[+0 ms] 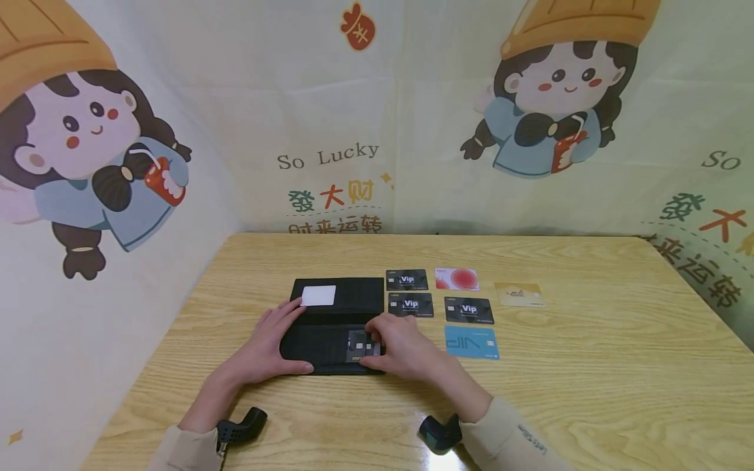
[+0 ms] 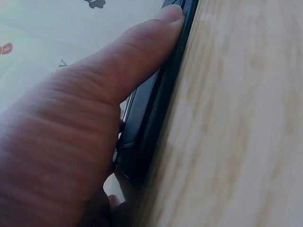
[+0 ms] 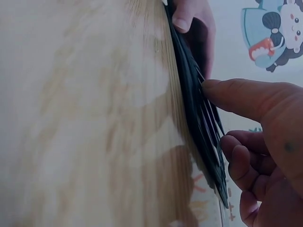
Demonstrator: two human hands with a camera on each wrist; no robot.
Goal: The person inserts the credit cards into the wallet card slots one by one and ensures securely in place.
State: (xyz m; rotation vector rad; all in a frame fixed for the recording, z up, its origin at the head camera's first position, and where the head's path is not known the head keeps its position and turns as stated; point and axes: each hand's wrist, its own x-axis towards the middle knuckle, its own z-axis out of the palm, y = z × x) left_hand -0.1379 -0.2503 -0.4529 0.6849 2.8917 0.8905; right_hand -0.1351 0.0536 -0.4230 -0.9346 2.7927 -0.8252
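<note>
Wallet lies open, black, with a dark card against it.

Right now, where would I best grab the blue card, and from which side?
The blue card is probably best pinched at its short right edge, coming from the right. It lies flat with that edge free; a black card sits just past its far edge, and the right hand is to its left.
</note>
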